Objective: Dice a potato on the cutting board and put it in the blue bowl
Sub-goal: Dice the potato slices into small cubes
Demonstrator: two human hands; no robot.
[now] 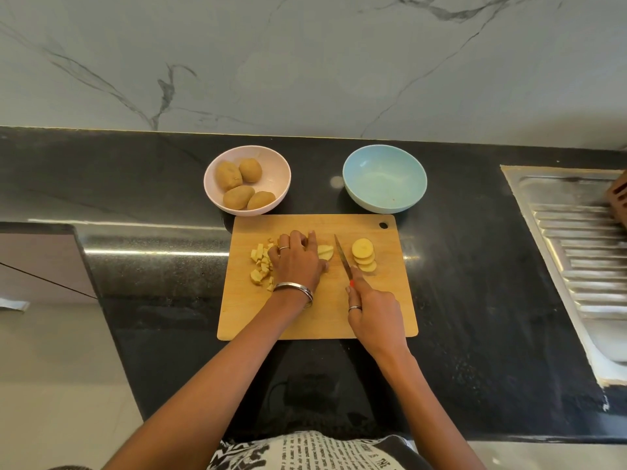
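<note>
Potato pieces lie on a rectangular wooden board (315,317), which serves as the landmark for everything else. Near the board's middle sits a pale yellow piece (325,252), cut into strips, with the left hand (297,261) curled over it, fingertips pressing down on it. That hand wears a ring and a metal bangle at the wrist. Left of the hand, small irregular yellow dice (260,264) are scattered in a loose heap on the board. Right of the hand, a knife (343,256) with a slim, pointed steel blade is angled across the board, tip pointing away from the person. The right hand (371,313) grips its handle, forefinger stretched along the top; the handle itself is hidden in the fist. Just right of the blade, flat round slices (364,254) overlap in a short row, smooth and pale with thin skin edges.

The board has rounded corners and a small hanging hole at its far right corner. Beyond its far right edge stands a smooth, round blue bowl (384,179) with nothing visible in it. Beyond the far left edge, touching the board's rim, a round pink bowl (247,180) holds four whole brown potatoes (242,184). All rest on a glossy, speckled black counter (152,266). Behind it rises a white marble wall (305,62) with grey veins. Far right of the board, a ribbed steel drainboard (583,252) is set into the counter.
</note>
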